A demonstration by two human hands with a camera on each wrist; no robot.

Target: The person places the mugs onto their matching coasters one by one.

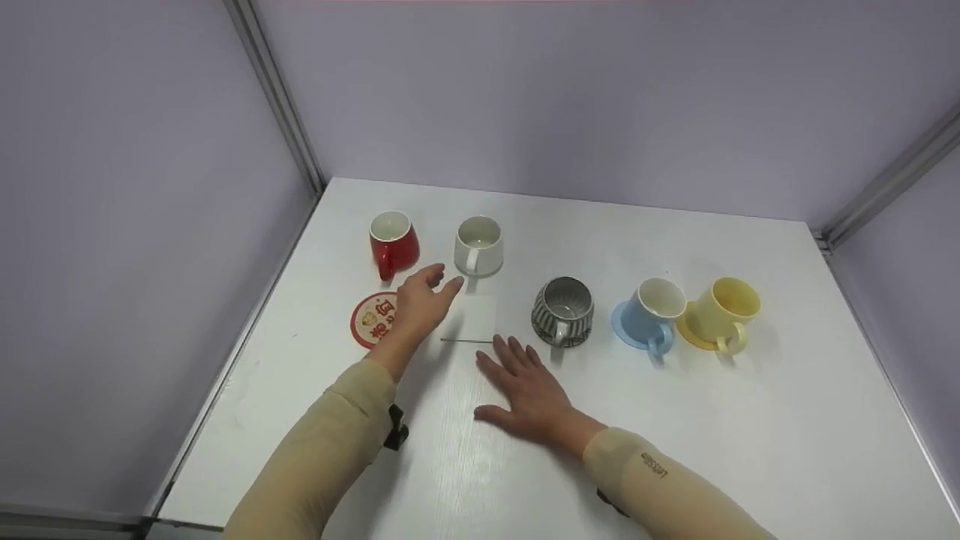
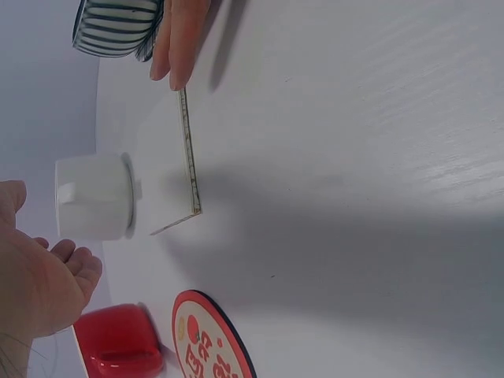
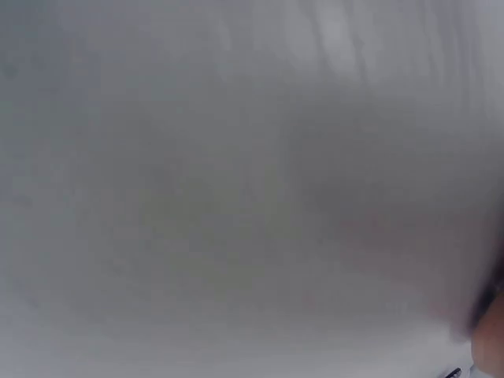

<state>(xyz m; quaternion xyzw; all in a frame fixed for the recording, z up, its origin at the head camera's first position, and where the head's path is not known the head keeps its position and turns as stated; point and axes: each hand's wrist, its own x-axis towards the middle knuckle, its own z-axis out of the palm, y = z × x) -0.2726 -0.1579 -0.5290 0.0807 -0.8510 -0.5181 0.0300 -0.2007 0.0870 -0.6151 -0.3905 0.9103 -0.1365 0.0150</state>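
My left hand [image 1: 424,304] hovers over the table with thumb and fingers apart, holding nothing. Just beyond it stands a white mug [image 1: 487,259], its handle facing me; a gap separates them in the left wrist view. Below that mug lies a white square coaster [image 1: 471,319] with a thin dark front edge. My right hand [image 1: 529,397] is spread palm down at the table, its fingertips at the coaster's right front corner. A red mug [image 1: 403,250] stands left of the white one, behind a round red-rimmed coaster [image 1: 364,321] partly covered by my left hand.
Right of centre, a grey striped mug [image 1: 544,319] sits on a dark patterned coaster. Farther right are a blue mug [image 1: 641,319] on a blue coaster [image 1: 622,330] and a yellow mug [image 1: 712,322] on a yellow coaster [image 1: 691,334]. Pale walls border the white table [image 1: 750,435].
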